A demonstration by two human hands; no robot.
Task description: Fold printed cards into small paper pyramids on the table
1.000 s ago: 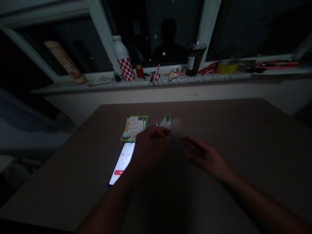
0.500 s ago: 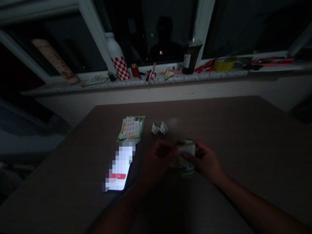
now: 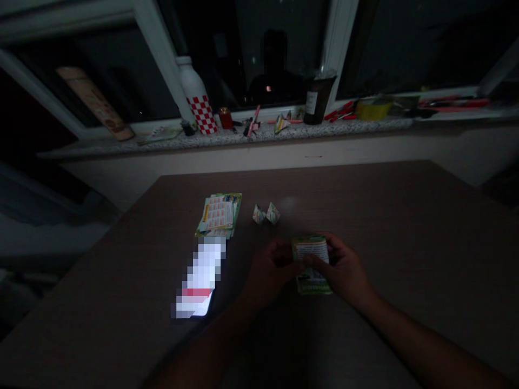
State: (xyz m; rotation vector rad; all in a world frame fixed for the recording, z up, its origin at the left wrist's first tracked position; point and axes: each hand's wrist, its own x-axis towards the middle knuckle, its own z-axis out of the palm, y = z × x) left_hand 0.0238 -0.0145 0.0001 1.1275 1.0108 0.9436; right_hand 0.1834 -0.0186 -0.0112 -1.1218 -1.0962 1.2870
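Between my two hands is a folded sheet of printed paper (image 3: 312,248), green at its edges with lines of small text. My left hand (image 3: 271,267) grips its left side, thumb on the front and fingers behind. From the right, my right hand (image 3: 344,267) pinches it, the thumb lying across the middle. Just beyond sits a small folded paper shape with two pointed ends (image 3: 272,214). A stack of printed leaflets (image 3: 219,213) lies to the far left, above a lit phone (image 3: 200,278) whose screen is blurred out.
The brown table (image 3: 389,205) meets a wall below a window. On the stone sill (image 3: 251,135) stand a checked white-and-red bottle (image 3: 198,102), a small red jar (image 3: 225,118), a dark cup (image 3: 318,102), a yellow item (image 3: 373,109) and a leaning tube (image 3: 95,102).
The paper sheet, partly opened and bent before, now lies flat and folded into a neat rectangle. Both hands stay on it, thumbs closer together at its middle.
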